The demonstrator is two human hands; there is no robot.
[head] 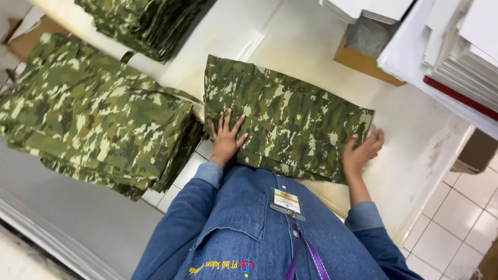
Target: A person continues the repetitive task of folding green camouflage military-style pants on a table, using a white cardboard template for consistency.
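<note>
pressing flat on a folded camouflage garment [290,119] that lies on the white table [311,46], the left hand [226,139] rests palm down with fingers spread wide near its lower left corner. the right hand [362,151] curls its fingers around the garment's right edge, gripping the cloth. a tall stack of camouflage pieces [93,114] sits just beside it to the left, another camouflage stack [150,23] lies farther back, and white sheets [456,46] lie at the right.
</note>
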